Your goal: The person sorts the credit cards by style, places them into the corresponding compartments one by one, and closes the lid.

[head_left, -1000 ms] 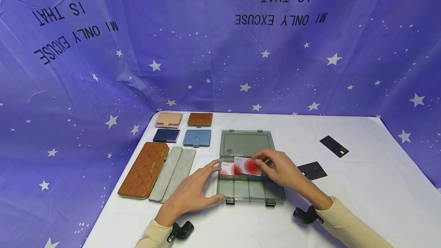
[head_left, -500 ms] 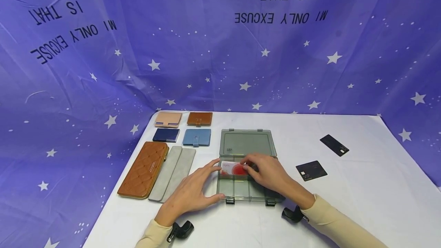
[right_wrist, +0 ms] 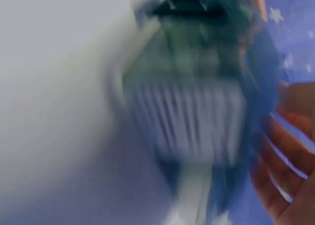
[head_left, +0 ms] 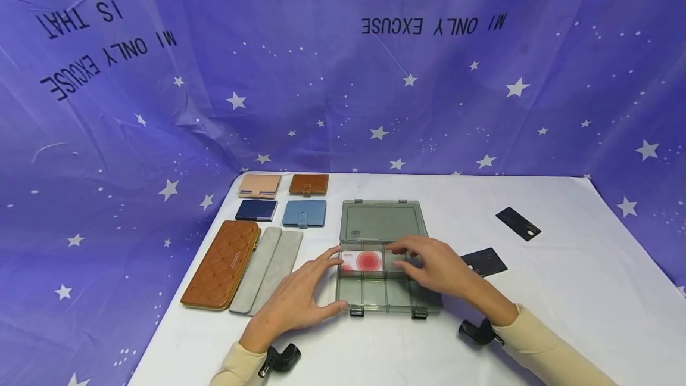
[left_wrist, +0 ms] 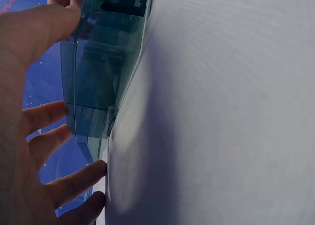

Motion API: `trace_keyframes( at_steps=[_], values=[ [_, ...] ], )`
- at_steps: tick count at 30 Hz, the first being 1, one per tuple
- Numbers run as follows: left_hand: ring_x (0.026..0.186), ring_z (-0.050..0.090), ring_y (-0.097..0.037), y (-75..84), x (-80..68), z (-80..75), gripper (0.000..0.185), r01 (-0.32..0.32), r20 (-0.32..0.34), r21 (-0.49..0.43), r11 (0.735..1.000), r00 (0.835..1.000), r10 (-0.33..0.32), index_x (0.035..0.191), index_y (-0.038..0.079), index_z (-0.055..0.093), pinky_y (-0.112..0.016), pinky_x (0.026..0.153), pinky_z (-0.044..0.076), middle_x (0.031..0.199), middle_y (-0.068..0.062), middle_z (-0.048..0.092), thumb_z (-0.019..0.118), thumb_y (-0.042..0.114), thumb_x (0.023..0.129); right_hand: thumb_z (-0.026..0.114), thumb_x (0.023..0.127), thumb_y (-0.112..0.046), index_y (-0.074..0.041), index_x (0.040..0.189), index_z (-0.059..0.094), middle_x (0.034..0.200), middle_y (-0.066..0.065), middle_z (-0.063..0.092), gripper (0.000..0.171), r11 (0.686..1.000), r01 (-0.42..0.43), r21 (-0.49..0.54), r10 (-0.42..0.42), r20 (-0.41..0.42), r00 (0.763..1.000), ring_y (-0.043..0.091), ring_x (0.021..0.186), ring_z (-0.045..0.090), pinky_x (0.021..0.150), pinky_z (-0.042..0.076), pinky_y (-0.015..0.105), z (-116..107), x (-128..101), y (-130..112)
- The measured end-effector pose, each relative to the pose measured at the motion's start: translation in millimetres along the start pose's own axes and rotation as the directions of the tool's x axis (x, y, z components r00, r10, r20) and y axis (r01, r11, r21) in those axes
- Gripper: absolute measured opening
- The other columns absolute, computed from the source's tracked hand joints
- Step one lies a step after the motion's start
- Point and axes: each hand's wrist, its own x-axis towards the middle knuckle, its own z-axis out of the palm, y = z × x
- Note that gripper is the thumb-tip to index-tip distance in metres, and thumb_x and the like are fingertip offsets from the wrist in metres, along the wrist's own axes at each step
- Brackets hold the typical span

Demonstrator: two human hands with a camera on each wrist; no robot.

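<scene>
I see my left hand (head_left: 292, 302) bracing the left wall of the translucent grey-green plastic compartment box (head_left: 387, 299), fingers straight. My right hand (head_left: 434, 264) hovers relaxed, released, over the box's back compartment beside the white card with red circle (head_left: 363, 260) lying there.

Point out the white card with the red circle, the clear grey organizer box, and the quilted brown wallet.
White card with the red circle (head_left: 363, 260), head view, on the red circle.
Clear grey organizer box (head_left: 379, 222), head view, on the open lid.
Quilted brown wallet (head_left: 221, 263), head view, on the middle of its quilted face.
</scene>
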Motion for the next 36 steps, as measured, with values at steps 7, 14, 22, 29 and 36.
trace_keyframes(
  at_steps=[7,14,22,29,36],
  values=[
    [0.148,0.051,-0.02,2.4,0.3,-0.5,0.081,-0.015,-0.023,0.01,1.0,1.0,0.015,0.154,0.025,0.055,-0.054,0.106,0.054,0.173,0.009,0.038,0.077,0.068,0.089,0.083,0.096,-0.013,-0.014,0.134,0.073,0.117,0.0,0.078,0.039,0.998,-0.061,0.034,0.062,-0.016,0.998,0.019,0.104,0.075,0.085,0.063,0.037,-41.1,-32.9,52.0],
    [0.148,0.051,-0.02,1.1,0.5,-1.0,0.082,-0.017,-0.021,0.017,1.0,1.0,0.018,0.155,0.024,0.055,-0.054,0.107,0.053,0.173,0.009,0.038,0.077,0.068,0.089,0.088,0.092,-0.015,-0.013,0.132,0.074,0.114,-0.004,0.077,0.042,0.983,-0.178,-0.054,0.178,0.0,0.984,0.02,0.104,0.074,0.088,0.06,0.038,-65.6,-79.9,103.1],
    [0.15,0.049,-0.019,1.1,-0.5,-1.3,0.083,-0.003,0.007,0.005,1.0,1.0,0.003,0.156,0.024,0.054,-0.054,0.11,0.051,0.174,0.009,0.036,0.077,0.068,0.09,0.098,0.078,-0.019,-0.01,0.129,0.076,0.11,-0.004,0.077,0.056,0.984,-0.156,-0.09,0.154,-0.023,0.988,0.016,0.101,0.071,0.094,0.043,0.012,-82.0,-113.7,127.2],
    [0.15,0.049,-0.018,-0.7,-0.6,-1.3,0.082,0.002,0.002,0.011,1.0,1.0,-0.002,0.156,0.025,0.054,-0.054,0.11,0.052,0.174,0.009,0.036,0.078,0.066,0.089,0.102,0.07,-0.034,-0.016,0.129,0.077,0.114,-0.004,0.074,0.067,0.981,-0.164,-0.107,0.166,0.01,0.986,0.012,0.105,0.064,0.097,0.033,0.008,-87.8,-122.2,128.3],
    [0.149,0.051,-0.02,0.3,-1.3,0.4,0.082,-0.003,-0.008,0.008,1.0,1.0,0.003,0.156,0.025,0.054,-0.054,0.109,0.052,0.174,0.01,0.036,0.077,0.067,0.089,0.1,0.072,-0.035,-0.016,0.122,0.079,0.117,0.001,0.073,0.058,0.966,-0.235,-0.11,0.242,0.058,0.969,0.034,0.116,0.062,0.101,0.034,0.016,-90.8,-121.5,127.2]
  ],
)
